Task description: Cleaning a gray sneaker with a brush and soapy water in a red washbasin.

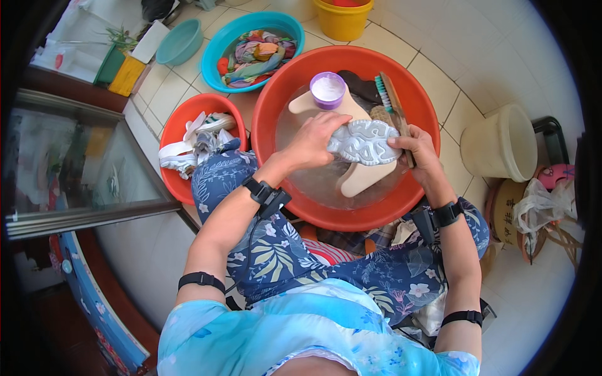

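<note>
A shoe is held sole up over the large red basin, its pale grey patterned sole facing me. My left hand grips the shoe's left end. My right hand holds a wooden scrubbing brush, bristles at the upper end, and its thumb presses on the shoe's right end. Cloudy water fills the basin's bottom. Beneath the shoe lies a beige board with rounded arms, partly hidden. On it stands a purple tub of white powder. A dark item rests beside the tub.
Left of the large basin, a smaller red basin holds several shoes. Beyond it stand a turquoise basin of colourful wet cloth, a teal basin and a yellow bucket. To the right is a whitish bucket. A glass-paned door stands left.
</note>
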Tool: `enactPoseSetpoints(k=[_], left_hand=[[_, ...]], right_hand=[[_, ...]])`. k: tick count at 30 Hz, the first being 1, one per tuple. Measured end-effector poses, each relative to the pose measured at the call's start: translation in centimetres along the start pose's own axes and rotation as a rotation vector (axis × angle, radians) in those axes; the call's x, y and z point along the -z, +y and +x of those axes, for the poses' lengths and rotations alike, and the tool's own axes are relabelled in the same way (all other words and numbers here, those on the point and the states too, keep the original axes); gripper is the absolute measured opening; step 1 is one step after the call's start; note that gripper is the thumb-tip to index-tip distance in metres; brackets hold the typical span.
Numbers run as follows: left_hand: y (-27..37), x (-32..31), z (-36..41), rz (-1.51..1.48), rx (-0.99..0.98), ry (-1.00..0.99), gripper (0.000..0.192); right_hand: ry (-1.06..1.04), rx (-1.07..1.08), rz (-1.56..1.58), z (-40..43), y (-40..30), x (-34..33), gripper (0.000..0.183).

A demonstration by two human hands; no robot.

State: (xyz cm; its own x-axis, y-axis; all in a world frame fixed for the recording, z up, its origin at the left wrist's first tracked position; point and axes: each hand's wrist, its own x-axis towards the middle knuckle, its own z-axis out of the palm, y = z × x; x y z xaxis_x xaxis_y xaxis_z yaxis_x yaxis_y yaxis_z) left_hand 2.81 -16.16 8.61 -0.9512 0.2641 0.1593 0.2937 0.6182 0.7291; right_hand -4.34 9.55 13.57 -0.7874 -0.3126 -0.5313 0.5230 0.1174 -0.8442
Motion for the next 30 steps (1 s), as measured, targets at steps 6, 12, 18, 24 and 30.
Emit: enactPoseSetpoints(k=[6,12,18,24,30], left_hand=[[-0.25,-0.15,-0.43,0.012,0.035,0.041,0.079],[-0.29,-0.25,-0.51,0.017,-0.008,0.023,0.061],[-0.41,-0.49,-0.39,0.056,0.022,-0.025,0.065],[-0.44,-0.39,-0.45,0.084,-0.003,-0.01,0.06],[-0.09,-0.28,-0.22,0.097,0.065,-0.088,0.073]], right_hand=[[0.009,0.013,0.014,0.56,0.66,0.27,0.026],[0.012,0.006,-0.015,0.57,0.63,0.09,0.026],[0.018,0.013,-0.043,0.69,0.77,0.07,0.027],[0.032,-0.01,-0.054,0.77,0.54,-0.12,0.027],[0.047,-0.02,-0.047,0.55,0.44,-0.28,0.028]])
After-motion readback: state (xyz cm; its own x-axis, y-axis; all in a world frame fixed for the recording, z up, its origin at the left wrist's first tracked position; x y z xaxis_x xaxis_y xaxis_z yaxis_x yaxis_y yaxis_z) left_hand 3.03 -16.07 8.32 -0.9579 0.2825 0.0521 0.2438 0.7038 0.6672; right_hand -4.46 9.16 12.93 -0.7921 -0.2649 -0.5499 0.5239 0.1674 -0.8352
